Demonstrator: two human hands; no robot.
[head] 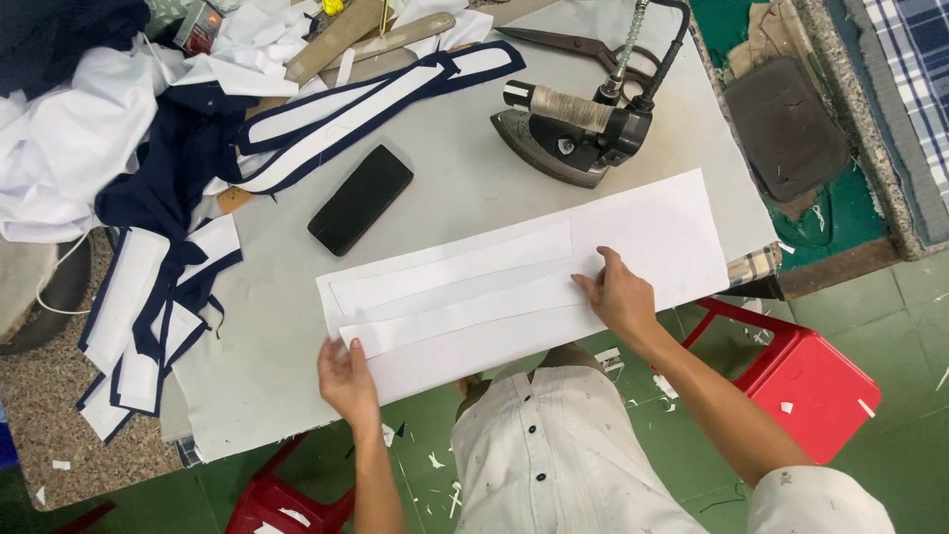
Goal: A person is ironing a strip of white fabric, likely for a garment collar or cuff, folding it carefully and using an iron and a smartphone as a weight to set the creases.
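The left hand point(348, 381) rests at the near left end of a long white fabric strip point(460, 314), fingers loosely curled against its edge, its grip pinching the strip's corner lightly. The right hand point(620, 297) lies flat with fingers spread, its grip released, pressing down the strip's right end. This strip lies on a large white paper sheet point(662, 232) that runs slantwise across the near edge of the grey table point(445, 178); a second white strip point(450, 265) lies just beyond the first, parallel to it. Just beyond the sheet's left end lies a black phone point(360, 199), face down. Far right on the table stands a steam iron point(573, 133) with a hose rising from it, and scissors point(563, 42) lie beyond it. To the left are heaped navy-and-white collar pieces point(158, 297) and white cloth point(69, 138). A red plastic stool point(806, 381) stands on the green floor at near right.
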